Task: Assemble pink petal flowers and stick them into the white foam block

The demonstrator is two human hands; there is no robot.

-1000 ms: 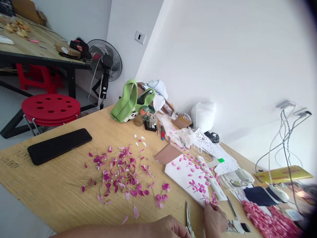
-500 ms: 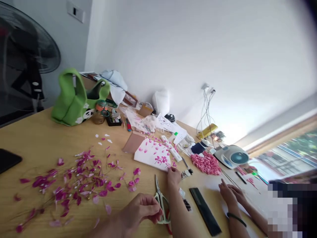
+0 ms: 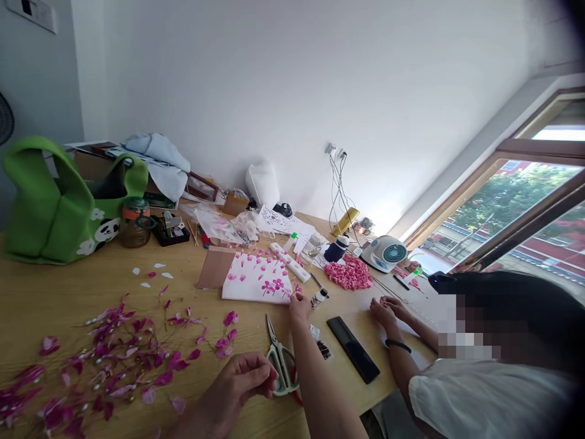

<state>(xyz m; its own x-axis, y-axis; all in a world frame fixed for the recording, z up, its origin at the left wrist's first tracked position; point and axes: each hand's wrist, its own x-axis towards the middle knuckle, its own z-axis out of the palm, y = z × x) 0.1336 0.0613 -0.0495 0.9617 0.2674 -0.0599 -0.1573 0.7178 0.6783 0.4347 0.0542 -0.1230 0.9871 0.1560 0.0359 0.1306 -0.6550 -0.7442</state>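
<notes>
My left hand (image 3: 249,381) is above the near edge of the table, fingers curled together in a pinch; whatever they hold, if anything, is too small to make out. Just beyond its fingertips lie scissors (image 3: 276,350) with pale handles, blades pointing away. My right hand (image 3: 300,308) reaches to the near right corner of a white sheet (image 3: 235,291) covered with pink petals and flowers. Its fingers are closed there, and what they grip is hidden. Close to that hand stands a small dark-capped bottle (image 3: 319,299). Loose magenta petals on thin stems (image 3: 137,347) spread across the table at left.
At right, a co-worker's hands (image 3: 386,310) rest on the table near a dark phone (image 3: 354,349). Behind are a pink petal heap (image 3: 350,272), a small fan (image 3: 385,253) and a navy bottle (image 3: 337,249). A green bag (image 3: 59,207) and a jar (image 3: 136,222) stand at left.
The view has turned to the right, so the window and the co-worker show more. Both my hands keep nearly the same places by the scissors and the sheet's corner.
</notes>
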